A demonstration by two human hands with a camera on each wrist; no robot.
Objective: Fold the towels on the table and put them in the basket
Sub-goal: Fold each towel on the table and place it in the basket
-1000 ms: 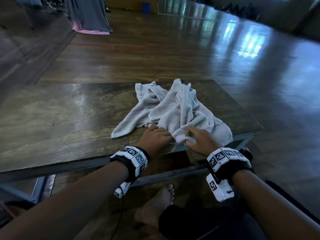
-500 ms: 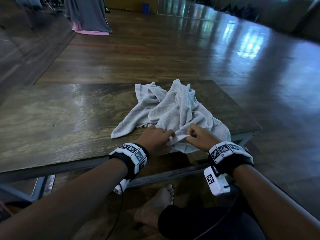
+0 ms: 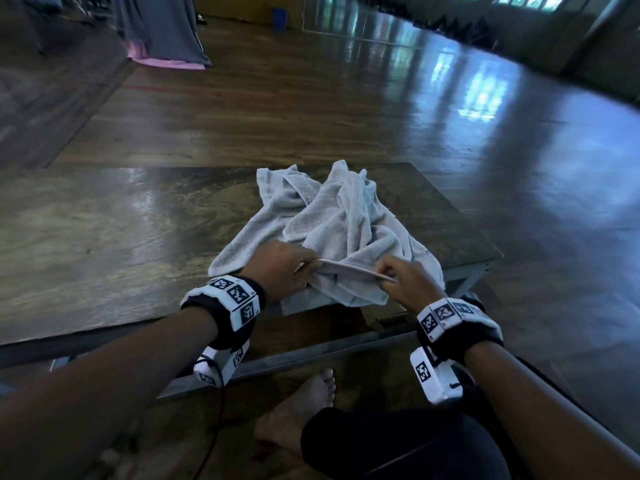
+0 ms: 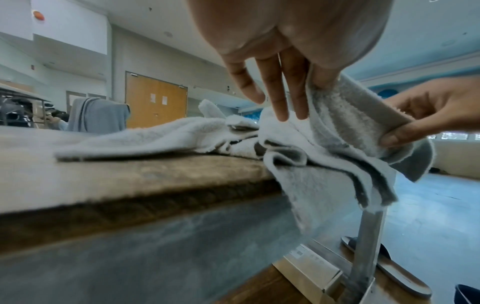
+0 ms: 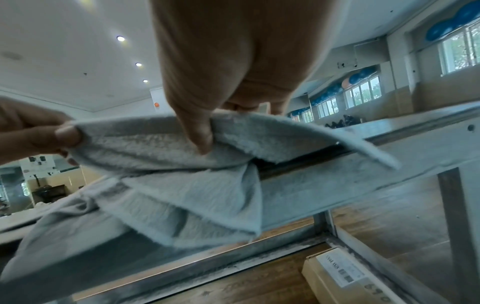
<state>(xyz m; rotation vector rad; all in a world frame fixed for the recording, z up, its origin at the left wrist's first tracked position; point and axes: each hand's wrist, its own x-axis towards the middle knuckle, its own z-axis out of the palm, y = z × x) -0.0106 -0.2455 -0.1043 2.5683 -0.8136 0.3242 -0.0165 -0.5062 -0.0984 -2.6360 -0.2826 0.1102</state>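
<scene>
A crumpled pale grey towel (image 3: 339,223) lies on the right part of the wooden table (image 3: 104,237), with its near side hanging over the front edge. My left hand (image 3: 311,266) pinches the near hem between thumb and forefinger, its other fingers (image 4: 280,98) held straight. My right hand (image 3: 384,275) pinches the same hem a little to the right, thumb (image 5: 197,131) on top. The hem is taut between the two hands, just above the table edge. In the wrist views the towel (image 4: 168,135) (image 5: 182,185) sags in folds below the grip. No basket is in view.
A cardboard box (image 5: 345,275) lies on the floor under the table beside the metal leg (image 4: 366,246). A sandal (image 4: 389,267) lies beyond it. My bare foot (image 3: 301,407) is under the front edge. Grey cloth (image 3: 156,26) hangs far back left.
Both hands were close together and low on the towel's near edge. They have since taken hold of the hem, lifted it slightly and drawn apart, which stretches it between them.
</scene>
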